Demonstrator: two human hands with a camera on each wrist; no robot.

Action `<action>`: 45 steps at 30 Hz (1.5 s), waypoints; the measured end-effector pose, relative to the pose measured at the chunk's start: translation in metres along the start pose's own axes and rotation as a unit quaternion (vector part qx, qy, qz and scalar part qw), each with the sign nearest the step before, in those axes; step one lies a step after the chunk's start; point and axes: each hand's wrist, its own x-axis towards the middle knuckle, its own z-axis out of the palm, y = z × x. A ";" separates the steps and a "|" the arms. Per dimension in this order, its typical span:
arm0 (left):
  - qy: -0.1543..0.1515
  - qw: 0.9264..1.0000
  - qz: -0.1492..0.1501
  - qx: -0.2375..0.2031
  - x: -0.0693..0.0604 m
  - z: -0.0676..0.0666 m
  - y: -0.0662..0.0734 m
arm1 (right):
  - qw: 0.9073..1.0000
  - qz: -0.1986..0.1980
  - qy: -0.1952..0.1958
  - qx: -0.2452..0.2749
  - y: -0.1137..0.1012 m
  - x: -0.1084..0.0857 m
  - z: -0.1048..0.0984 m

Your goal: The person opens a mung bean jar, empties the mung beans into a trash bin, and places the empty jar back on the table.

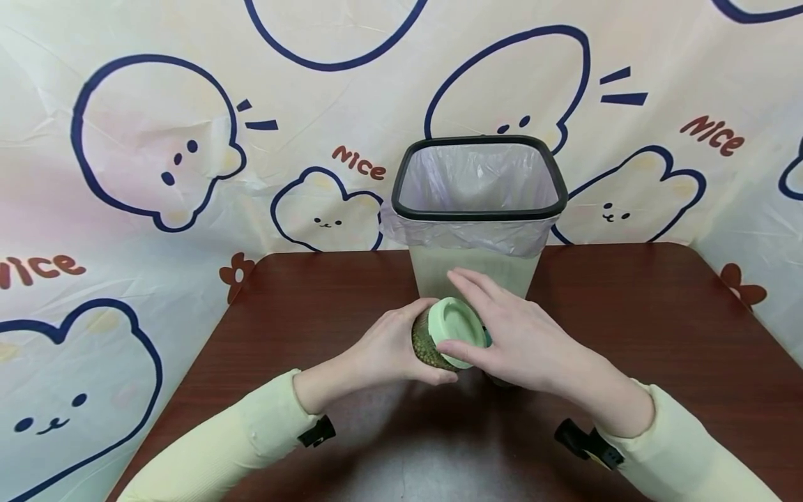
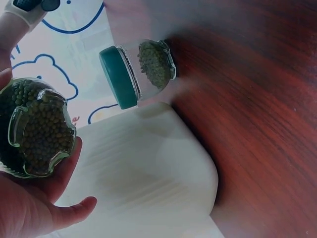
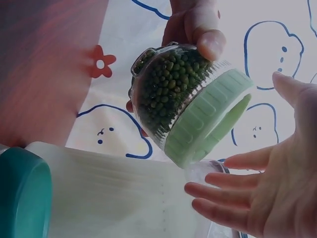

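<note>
My left hand [image 1: 392,345] grips a clear jar of green beans [image 3: 166,84] by its side, holding it tilted above the table. The jar wears a light green lid [image 1: 456,331]. Around that lid my right hand [image 1: 523,341] is spread, and in the right wrist view its fingers [image 3: 228,191] are extended beside the lid without gripping it. A second jar [image 2: 143,69] with a dark teal lid [image 3: 22,193] stands on the table, mostly hidden beneath my right hand in the head view.
Behind the hands a pale bin [image 1: 477,268] with a black rim [image 1: 479,215] and a translucent liner [image 1: 464,233] stands on the dark red-brown table [image 1: 326,293]. A printed cloth [image 1: 326,125] with cartoon figures hangs behind.
</note>
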 end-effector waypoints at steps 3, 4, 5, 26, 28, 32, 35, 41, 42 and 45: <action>-0.003 1.000 -0.003 0.001 0.000 0.000 0.000 | 1.000 0.014 -0.016 -0.010 -0.002 0.001 0.002; -0.005 1.000 -0.004 0.000 -0.001 0.000 0.000 | 1.000 0.017 -0.020 -0.015 -0.002 0.001 0.002; -0.006 1.000 -0.004 -0.001 -0.001 0.000 0.000 | 0.999 0.020 -0.023 -0.022 -0.002 0.001 0.003; 0.005 1.000 -0.007 0.019 -0.004 0.000 -0.001 | 0.998 -0.042 -0.048 0.024 0.006 -0.003 0.004; 0.004 1.000 -0.006 0.018 -0.004 0.000 -0.001 | 0.997 -0.050 -0.046 0.021 0.007 -0.004 0.004; 0.003 1.000 -0.008 0.012 -0.003 0.000 0.000 | 0.998 -0.045 -0.034 0.007 0.007 -0.004 0.004; 0.001 1.000 -0.008 0.005 -0.002 -0.001 0.001 | 1.000 -0.021 -0.018 -0.004 0.005 -0.003 0.003; 0.001 1.000 -0.005 0.001 -0.001 -0.002 0.001 | 0.999 0.032 -0.023 -0.009 0.001 0.002 0.000; 0.001 1.000 -0.006 0.002 -0.001 -0.001 0.001 | 0.999 0.038 -0.028 -0.010 0.001 0.002 0.000; 0.002 1.000 -0.007 0.004 -0.001 -0.001 0.001 | 0.998 0.048 -0.043 -0.016 0.001 0.003 0.002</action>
